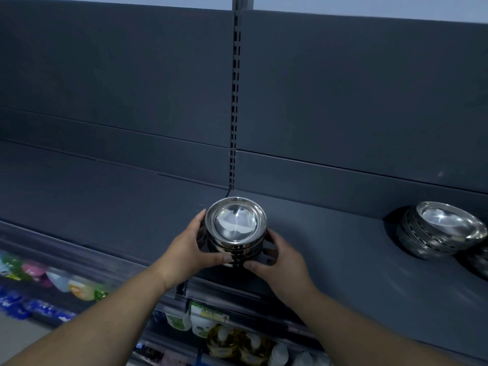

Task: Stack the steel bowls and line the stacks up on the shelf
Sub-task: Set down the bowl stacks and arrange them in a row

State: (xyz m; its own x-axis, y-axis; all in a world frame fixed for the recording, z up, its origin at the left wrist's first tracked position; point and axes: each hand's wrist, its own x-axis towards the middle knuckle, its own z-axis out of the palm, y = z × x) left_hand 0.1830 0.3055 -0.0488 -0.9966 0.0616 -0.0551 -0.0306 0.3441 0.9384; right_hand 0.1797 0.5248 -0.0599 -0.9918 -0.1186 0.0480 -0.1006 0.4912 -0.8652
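Bare left hand (184,249) and forearm (105,313), bare right hand (276,264) and forearm (364,323)

Dark grey shelf (343,260) — bowl stack (235,228) ctr, leaning stack (443,231) far rt.

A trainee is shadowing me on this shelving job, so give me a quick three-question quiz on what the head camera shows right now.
1. True or false: the left hand and the right hand both grip the middle bowl stack.
2. Where is the other bowl stack? A: left of the middle one. B: right of it, on the same shelf. C: down among the packets below.
3. Fill in: directly behind the middle bowl stack, a slotted ___ runs up the back panel.
Key: 1 true; 2 B; 3 upright.
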